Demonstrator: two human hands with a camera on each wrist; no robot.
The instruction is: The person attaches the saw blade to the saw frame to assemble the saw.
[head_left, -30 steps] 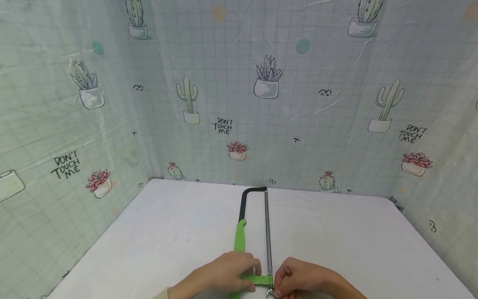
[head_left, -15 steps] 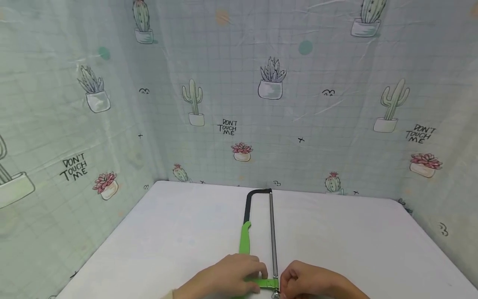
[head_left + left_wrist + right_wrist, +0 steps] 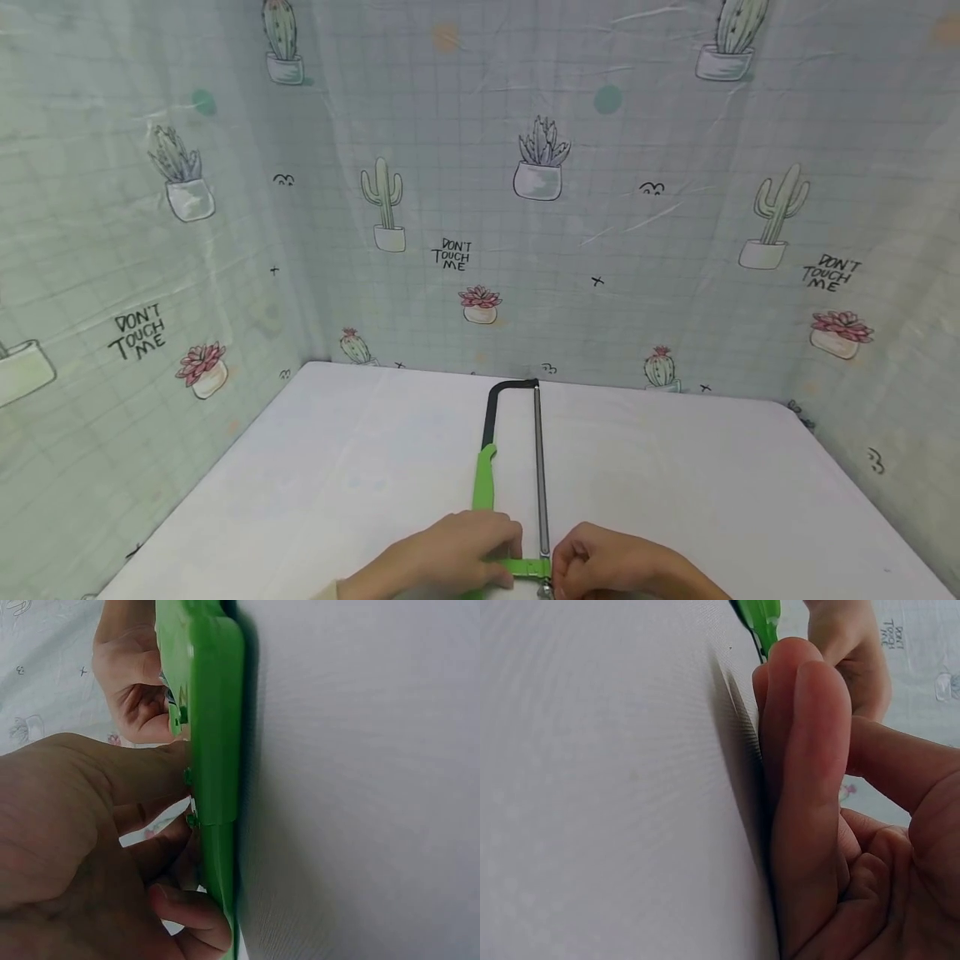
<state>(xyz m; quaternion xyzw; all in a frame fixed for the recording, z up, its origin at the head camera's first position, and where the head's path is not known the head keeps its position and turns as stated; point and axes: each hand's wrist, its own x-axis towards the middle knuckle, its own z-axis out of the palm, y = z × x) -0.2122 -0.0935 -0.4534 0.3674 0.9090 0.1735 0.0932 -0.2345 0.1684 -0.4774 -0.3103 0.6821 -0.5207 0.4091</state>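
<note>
A hacksaw lies on the white table, its black front bow pointing away from me. The grey blade runs along its right side to a green end arm. My left hand grips the green frame near the handle, thumb and fingers curled against it in the left wrist view. At the blade's near end, my right hand pinches at the small metal wing nut, which its fingers partly hide. The right wrist view shows that hand's fingers low beside the tabletop.
The white table reaches back to a cloth backdrop printed with cacti, which also rises on the left and right sides. The saw's front end lies close to the table's back edge.
The view shifts slightly right and back. My right fingers shift a little around the wing nut, while the left hand keeps its grip on the hacksaw.
</note>
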